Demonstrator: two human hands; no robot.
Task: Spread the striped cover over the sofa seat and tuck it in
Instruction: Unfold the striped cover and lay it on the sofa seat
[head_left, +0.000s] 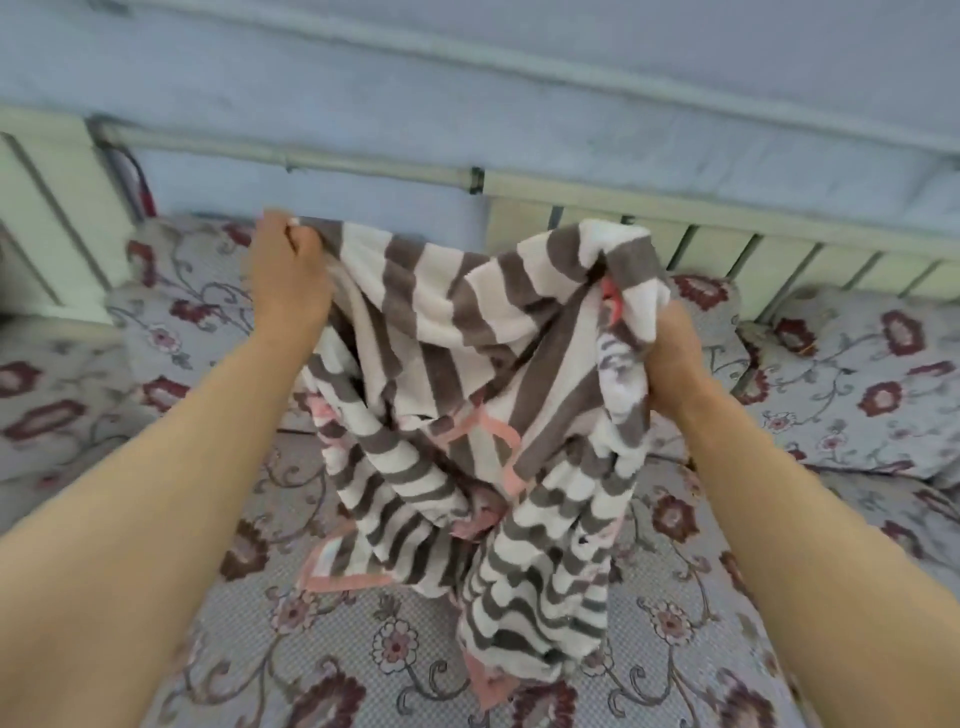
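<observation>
The striped cover (467, 395), grey and white with pink edging, hangs bunched in the air above the sofa seat (332, 644). My left hand (285, 275) grips its upper left edge. Its upper right part is clenched in my right hand (675, 358), with folds draped over my fingers. The cover's lower folds trail down and touch the floral seat fabric.
Floral cushions lean at the back left (171, 312) and back right (857, 384). A pale slatted frame (727, 249) runs behind them, with a blue wall (467, 104) above it.
</observation>
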